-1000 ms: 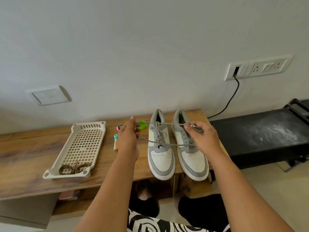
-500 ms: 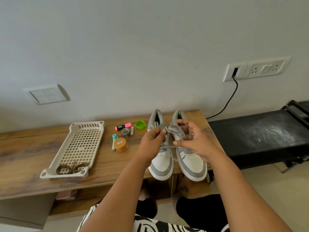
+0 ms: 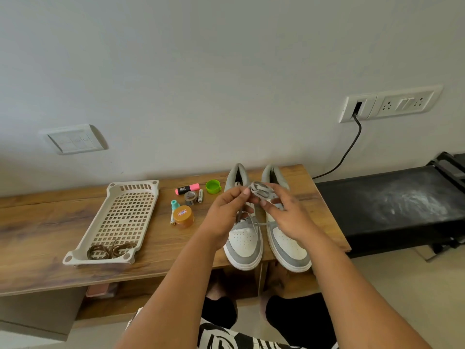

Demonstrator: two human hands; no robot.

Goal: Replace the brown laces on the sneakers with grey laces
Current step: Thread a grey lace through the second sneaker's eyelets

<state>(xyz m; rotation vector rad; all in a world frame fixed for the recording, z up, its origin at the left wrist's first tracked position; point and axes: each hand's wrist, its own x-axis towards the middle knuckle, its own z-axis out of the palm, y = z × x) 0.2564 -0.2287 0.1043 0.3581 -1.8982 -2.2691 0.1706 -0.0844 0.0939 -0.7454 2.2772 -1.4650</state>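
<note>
We see a pink highlighter (image 3: 187, 189), a green cap (image 3: 212, 186), a tape roll (image 3: 190, 197) and an orange-lidded jar (image 3: 184, 216) on the wooden table (image 3: 37, 222), beside a black treadmill (image 3: 392, 205).

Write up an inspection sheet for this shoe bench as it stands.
Surface: wooden bench, grain showing.
Job's things: two sneakers side by side, toes toward the person; grey lace looped above them; brown laces lie in the tray.
Clutter: pink marker, green cap, orange-lidded jar, tape roll.
Hands: left hand and right hand both pinch the grey lace.
Cables: black cord plugged into wall socket.
Surroundings: wall switch, dusty black surface to the right.
</note>
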